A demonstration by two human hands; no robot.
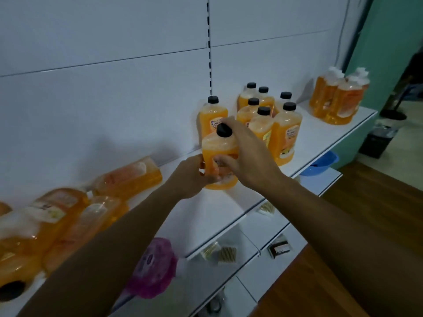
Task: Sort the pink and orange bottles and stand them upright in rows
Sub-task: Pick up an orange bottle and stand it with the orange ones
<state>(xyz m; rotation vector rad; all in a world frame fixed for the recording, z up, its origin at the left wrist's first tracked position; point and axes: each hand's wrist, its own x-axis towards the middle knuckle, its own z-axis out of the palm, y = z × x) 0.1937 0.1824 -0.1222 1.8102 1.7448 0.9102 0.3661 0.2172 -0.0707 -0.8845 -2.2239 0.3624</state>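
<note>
Both hands hold one orange bottle (219, 156) with a black cap, standing upright on the white shelf (229, 216). The left hand (191, 177) wraps around its lower left side, fingers curled against the body. The right hand (246, 154) grips it from the right, with the thumb lying across the front label and the fingers reaching up behind the neck near the cap.

Just behind this bottle stands another upright orange bottle (212, 116) against the back wall (114, 65). To the right of it is a cluster of upright orange bottles (272, 120) with black caps, set in rough rows (six can be counted). Farther right, near the shelf's end, stands a group of orange bottles with white tops (338, 97).

On the left part of the shelf, several orange bottles lie on their sides (75, 209), blurred. A pink bottle (153, 268) lies near the shelf's front edge, partly hidden under the left forearm.

Below, lower shelves (251, 252) carry small packets (225, 253). A blue bowl (320, 163) sits under the shelf's right end, and the floor (377, 202) is brown wood.
</note>
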